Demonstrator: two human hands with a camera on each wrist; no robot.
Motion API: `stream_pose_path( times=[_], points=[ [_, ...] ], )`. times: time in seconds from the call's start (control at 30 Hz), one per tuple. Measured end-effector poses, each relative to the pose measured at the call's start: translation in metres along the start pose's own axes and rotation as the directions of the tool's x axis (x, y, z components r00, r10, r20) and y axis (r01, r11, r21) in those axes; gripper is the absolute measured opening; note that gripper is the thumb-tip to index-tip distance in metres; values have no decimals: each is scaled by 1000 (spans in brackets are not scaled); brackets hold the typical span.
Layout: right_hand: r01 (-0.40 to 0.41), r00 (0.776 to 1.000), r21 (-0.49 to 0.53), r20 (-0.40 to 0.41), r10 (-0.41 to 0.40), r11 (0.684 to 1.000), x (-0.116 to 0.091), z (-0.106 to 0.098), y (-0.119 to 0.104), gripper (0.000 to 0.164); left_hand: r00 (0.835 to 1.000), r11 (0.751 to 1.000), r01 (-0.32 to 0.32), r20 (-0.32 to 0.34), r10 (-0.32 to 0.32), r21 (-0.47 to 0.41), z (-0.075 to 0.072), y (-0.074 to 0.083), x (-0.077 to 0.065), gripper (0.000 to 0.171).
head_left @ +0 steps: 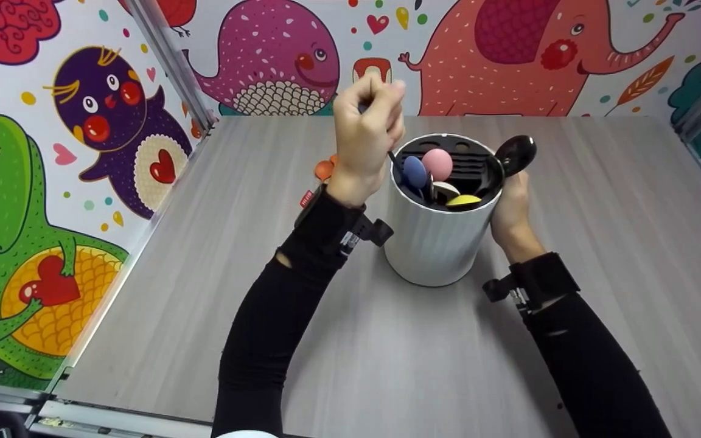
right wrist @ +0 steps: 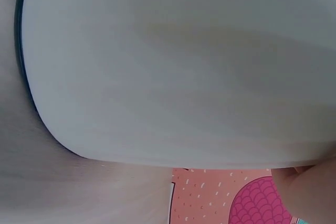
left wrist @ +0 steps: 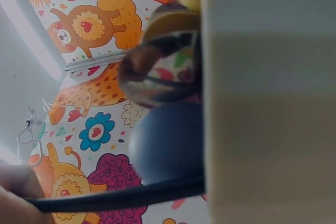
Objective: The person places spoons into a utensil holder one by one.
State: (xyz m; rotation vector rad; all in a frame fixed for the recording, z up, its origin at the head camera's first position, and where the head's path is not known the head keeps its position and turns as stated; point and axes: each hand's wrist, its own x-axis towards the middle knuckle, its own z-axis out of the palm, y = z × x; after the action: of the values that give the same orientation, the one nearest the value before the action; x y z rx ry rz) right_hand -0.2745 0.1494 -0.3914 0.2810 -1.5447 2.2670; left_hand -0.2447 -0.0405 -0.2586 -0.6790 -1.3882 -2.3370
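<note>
A white round utensil holder (head_left: 435, 243) with a black slotted insert stands upright in the head view. My left hand (head_left: 366, 137) is raised at its left rim, fingers curled round a thin dark handle (left wrist: 115, 198) that runs down into the holder; its lower end is hidden inside. My right hand (head_left: 512, 210) grips the holder's right side, fingers partly hidden behind it. Utensils with a blue head (head_left: 414, 172), a pink round head (head_left: 437, 164) and a yellow head (head_left: 463, 200) stick up from the insert. A glossy black spoon (head_left: 516, 155) leans out over the right rim.
Small orange pieces (head_left: 324, 170) and a red tag (head_left: 306, 199) show beside my left hand and wrist. The holder stands on a grey wood-grain table (head_left: 204, 292), with cartoon-printed panels (head_left: 277, 55) at the back and sides.
</note>
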Motion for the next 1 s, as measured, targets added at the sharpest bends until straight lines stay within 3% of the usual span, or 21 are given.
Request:
stream_pose_path(
  times=[0.3, 0.5, 0.6, 0.7, 0.8, 0.9, 1.0],
  points=[
    [6, 1000, 26, 17, -6, 1000, 0, 2, 0, 41, 994, 990, 98, 27, -101, 99, -7, -31, -9, 37],
    [7, 1000, 27, 23, -7, 1000, 1, 2, 0, 42, 994, 992, 87, 53, -92, 87, -6, -38, -13, 39],
    [1, 1000, 24, 2, -1, 1000, 0, 0, 0, 42, 989, 986, 130, 59, -136, 102, -6, -43, -15, 38],
    [-1, 1000, 20, -6, 1, 1000, 0, -1, 0, 42, 979, 964, 183, 58, -197, 190, -7, -48, -17, 37],
    [-5, 1000, -4, -19, 5, 1000, -1, 0, 0, 41, 968, 927, 217, 52, -244, 306, -6, -51, -18, 37],
    [-9, 1000, -3, -23, 9, 1000, -1, 0, 0, 40, 970, 899, 194, 61, -236, 393, -5, -51, -19, 39],
    [-9, 1000, 2, -21, 9, 1000, -1, 1, 0, 40, 981, 871, 122, 75, -178, 475, -4, -53, -20, 41]
  ],
)
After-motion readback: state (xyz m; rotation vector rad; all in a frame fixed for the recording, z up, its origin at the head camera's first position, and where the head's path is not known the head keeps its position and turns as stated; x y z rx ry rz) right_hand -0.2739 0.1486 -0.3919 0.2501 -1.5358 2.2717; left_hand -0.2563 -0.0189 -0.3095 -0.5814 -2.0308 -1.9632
